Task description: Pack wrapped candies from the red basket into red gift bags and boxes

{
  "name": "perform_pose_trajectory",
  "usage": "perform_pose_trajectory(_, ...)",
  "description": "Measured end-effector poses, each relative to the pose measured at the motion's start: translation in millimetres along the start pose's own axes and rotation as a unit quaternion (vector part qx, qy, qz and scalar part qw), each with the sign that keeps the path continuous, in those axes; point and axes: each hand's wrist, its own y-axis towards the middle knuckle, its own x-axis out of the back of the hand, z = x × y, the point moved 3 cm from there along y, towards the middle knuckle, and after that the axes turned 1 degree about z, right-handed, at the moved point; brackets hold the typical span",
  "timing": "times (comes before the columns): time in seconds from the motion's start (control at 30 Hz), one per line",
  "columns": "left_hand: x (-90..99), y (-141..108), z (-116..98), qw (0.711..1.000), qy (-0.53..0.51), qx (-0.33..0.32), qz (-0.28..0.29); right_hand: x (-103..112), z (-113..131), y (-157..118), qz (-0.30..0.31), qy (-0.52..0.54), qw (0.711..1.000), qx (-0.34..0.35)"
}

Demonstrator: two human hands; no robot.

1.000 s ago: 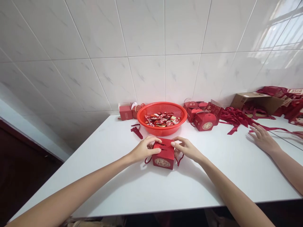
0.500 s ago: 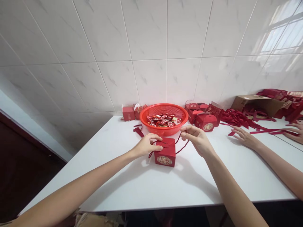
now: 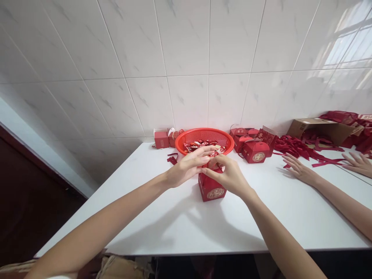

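A small red cardboard box point(image 3: 213, 190) with a round gold emblem on its near face stands upright on the white desk point(image 3: 162, 217), just ahead of the wearer, and both hands meet over its top. The left hand point(image 3: 186, 167) comes in from the box's 8 o'clock side, its fingers stretched out nearly flat, reaching over the box top and partly covering it. The right hand point(image 3: 228, 176) comes from 4 o'clock, fingers curled and thumb pointing in to meet the left fingers; whether it pinches the cord there cannot be told, as the fingertips are partly hidden.

At 12 o'clock from the box sits a round red perforated plastic basket point(image 3: 203, 133) holding red-wrapped sweets point(image 3: 193, 146). Around 10 to 11 o'clock lie a dark red strip point(image 3: 172, 159) and, beyond it by the tiled wall point(image 3: 145, 100), a pair of small red boxes point(image 3: 161, 139). A group of red gift boxes point(image 3: 254, 151) stands at 1 to 2 o'clock, just right of the basket.

Farther out towards 2 o'clock are a heap of dark red ribbons point(image 3: 293, 147) and an open brown cardboard carton point(image 3: 314, 124). Another person's two hands point(image 3: 300, 170) rest near the ribbons, fingers spread, around 3 o'clock.
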Motion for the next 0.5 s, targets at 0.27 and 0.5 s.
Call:
perform_pose_trajectory(0.27,-11.7,8,3,0.999,0.021,-0.012,0.040,-2,-9,-6,-0.081,0.001,0.997,0.002)
perform_pose_trajectory(0.5,8.1,-11,4,0.993,0.118,0.021,0.010,48,-20,-5,-0.220,0.054,0.974,-0.017)
